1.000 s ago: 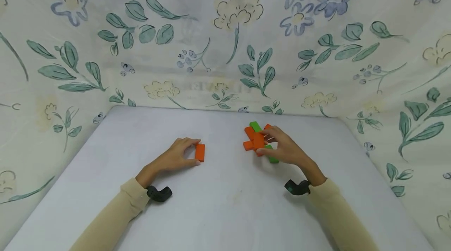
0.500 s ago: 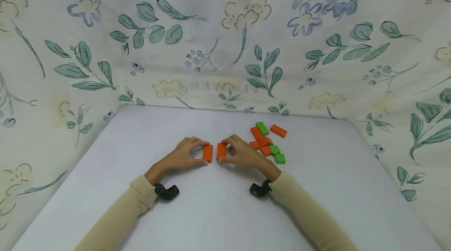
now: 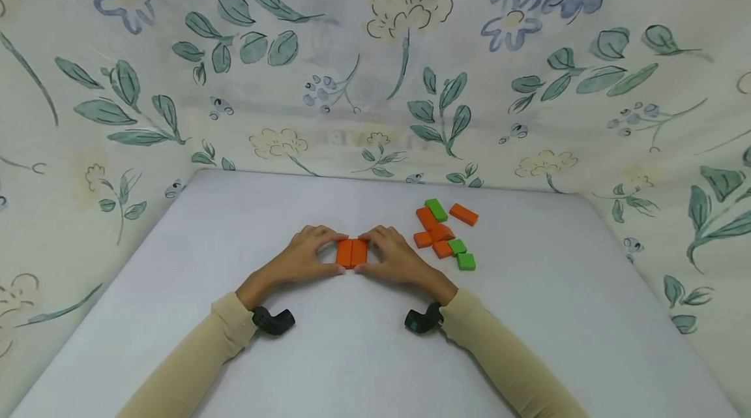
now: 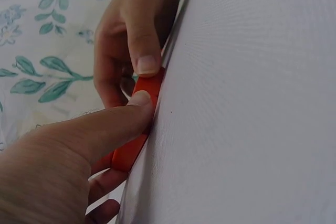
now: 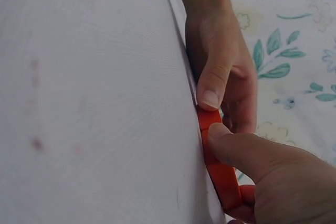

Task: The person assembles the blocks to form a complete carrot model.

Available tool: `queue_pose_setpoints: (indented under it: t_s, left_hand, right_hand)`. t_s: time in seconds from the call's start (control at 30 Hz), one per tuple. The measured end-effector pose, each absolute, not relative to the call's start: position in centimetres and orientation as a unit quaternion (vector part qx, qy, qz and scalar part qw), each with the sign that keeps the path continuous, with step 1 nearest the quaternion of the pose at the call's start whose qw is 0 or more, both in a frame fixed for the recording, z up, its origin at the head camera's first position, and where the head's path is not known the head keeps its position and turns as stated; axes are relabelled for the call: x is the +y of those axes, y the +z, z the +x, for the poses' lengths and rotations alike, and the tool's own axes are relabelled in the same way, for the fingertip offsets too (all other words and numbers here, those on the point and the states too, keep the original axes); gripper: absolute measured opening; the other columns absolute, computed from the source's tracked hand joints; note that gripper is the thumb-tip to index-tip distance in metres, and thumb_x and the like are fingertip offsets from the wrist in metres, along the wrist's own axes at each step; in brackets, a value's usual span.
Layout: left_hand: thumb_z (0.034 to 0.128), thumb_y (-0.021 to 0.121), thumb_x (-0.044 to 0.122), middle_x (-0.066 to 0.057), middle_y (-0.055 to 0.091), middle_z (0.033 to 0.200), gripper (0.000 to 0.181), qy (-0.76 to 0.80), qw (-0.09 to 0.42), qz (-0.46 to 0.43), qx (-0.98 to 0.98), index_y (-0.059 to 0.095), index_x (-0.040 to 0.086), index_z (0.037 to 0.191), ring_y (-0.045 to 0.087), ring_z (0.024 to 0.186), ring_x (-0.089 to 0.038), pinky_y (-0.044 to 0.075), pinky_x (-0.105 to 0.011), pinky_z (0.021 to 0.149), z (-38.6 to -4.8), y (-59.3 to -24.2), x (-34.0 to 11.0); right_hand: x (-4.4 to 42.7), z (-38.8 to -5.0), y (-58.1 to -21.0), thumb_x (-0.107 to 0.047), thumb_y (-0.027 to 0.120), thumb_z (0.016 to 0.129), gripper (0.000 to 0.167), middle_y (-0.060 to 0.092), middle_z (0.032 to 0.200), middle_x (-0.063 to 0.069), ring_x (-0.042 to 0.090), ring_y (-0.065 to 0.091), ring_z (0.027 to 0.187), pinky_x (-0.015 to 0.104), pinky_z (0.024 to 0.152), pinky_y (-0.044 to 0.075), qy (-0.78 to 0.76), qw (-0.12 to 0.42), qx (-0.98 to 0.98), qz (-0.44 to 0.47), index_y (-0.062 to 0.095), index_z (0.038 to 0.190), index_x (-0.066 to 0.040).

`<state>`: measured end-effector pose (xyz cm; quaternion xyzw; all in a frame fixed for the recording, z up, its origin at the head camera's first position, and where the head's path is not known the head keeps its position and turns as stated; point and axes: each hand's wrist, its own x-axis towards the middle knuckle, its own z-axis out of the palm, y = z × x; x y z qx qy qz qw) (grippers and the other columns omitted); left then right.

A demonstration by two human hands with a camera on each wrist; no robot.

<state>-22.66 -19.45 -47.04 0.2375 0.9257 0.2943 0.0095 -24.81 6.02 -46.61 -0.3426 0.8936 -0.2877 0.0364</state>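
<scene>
Left grip (image 3: pixel 302 256), right grip (image 3: pixel 400 257) — each pinching one orange block (image 3: pixel 344 253) — three green blocks (image 3: pixel 436 210) nearby

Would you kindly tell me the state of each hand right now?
Left hand: holding the left orange block.
Right hand: holding the right orange block.

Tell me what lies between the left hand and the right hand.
Two orange blocks, laid side by side with their long edges meeting, lie between the left hand and the right hand. The head view shows this.
</scene>
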Motion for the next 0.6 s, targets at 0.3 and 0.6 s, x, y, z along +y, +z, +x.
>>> queue_pose_setpoints:
  t_s: [0.3,0.6]
  left_hand:
    - [0.0838,0.076,0.052,-0.003,0.055,0.142,0.065,0.302,0.012,0.242,0.922,0.057,0.027,0.141,0.042,0.130,-0.027,0.032,-0.057,0.106,-22.44,-47.12,-19.10]
    - [0.0841,0.075,0.054,-0.001,0.057,0.139,0.065,0.296,0.001,0.245,0.923,0.057,0.027,0.141,0.044,0.129,-0.027,0.033,-0.055,0.103,-22.55,-46.95,-19.34]
  right_hand:
    - [6.25,-24.49,-46.65,-0.043,0.078,0.086,0.060,0.057,0.128,0.005,0.022,0.049,0.112,0.041,0.097,0.044,-0.288,0.042,0.896,-0.334,0.058,0.135,-0.014]
    - [5.98,-24.39,-46.18,-0.041,0.078,0.086,0.059,0.057,0.130,0.006,0.024,0.049,0.116,0.043,0.099,0.044,-0.299,0.042,0.893,-0.334,0.058,0.135,-0.014]
